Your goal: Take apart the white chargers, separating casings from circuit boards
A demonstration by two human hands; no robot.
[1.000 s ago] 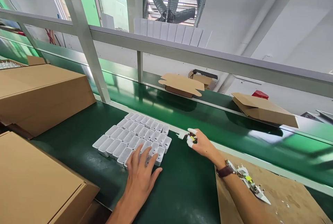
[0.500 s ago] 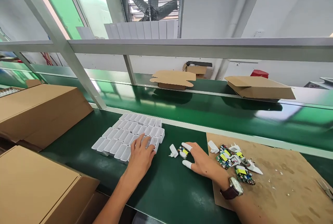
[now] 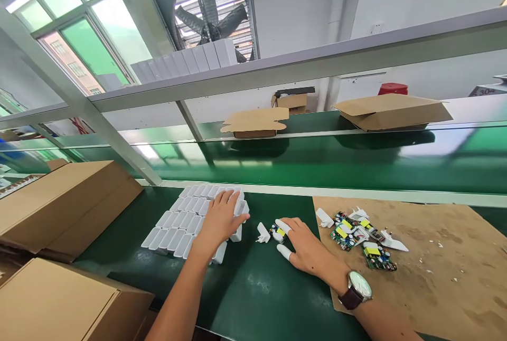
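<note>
My left hand (image 3: 222, 218) lies over the right part of the rows of white plastic cases (image 3: 180, 218), fingers apart, hiding some of them. My right hand (image 3: 299, 243), with white covers on thumb and index finger, rests on the green table with its fingers spread. Beside its index fingertip lies a small circuit board (image 3: 278, 233) with a yellow part, and a white plug piece (image 3: 263, 232) sits just left of that. Further right, several circuit boards (image 3: 344, 231) and white plug pieces (image 3: 325, 218) are heaped on a brown sheet (image 3: 431, 277).
Large cardboard boxes (image 3: 75, 198) stand at the left. Behind the table runs a green conveyor surface (image 3: 309, 164) with a flattened carton (image 3: 257, 119) and an open carton (image 3: 396, 111) on it. A grey metal bar (image 3: 277, 74) crosses above.
My left hand has moved up and to the right over the cases. The right hand stays beside the small board. The camera view has tilted.
</note>
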